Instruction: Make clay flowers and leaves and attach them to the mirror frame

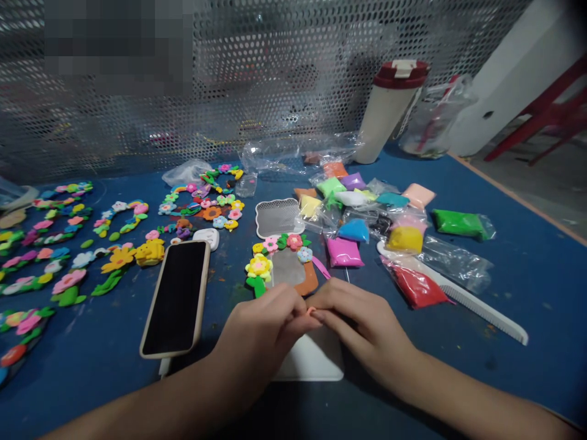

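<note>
My left hand (pixel 263 330) and my right hand (pixel 367 318) meet fingertip to fingertip, both closed on a small piece of orange modelling clay (pixel 311 311). Most of that piece is hidden by the fingers. Beneath them lies a white flat board (pixel 316 363). Just beyond my hands is a small mirror (pixel 284 269) with a brown clay border (pixel 308 284) on its lower right. Yellow, pink, red and blue clay flowers (pixel 259 269) line its left and top, with a green clay leaf at lower left. A plain white-rimmed mirror (pixel 277 218) lies behind it.
To the right are several bagged clay packets (pixel 346 252) and a white comb (pixel 486 308). On the left lie a phone (pixel 177 299) with a cable and several flower-decorated frames (pixel 121 217). A red-lidded tumbler (pixel 387 116) stands at the back by a perforated metal panel (pixel 293 79).
</note>
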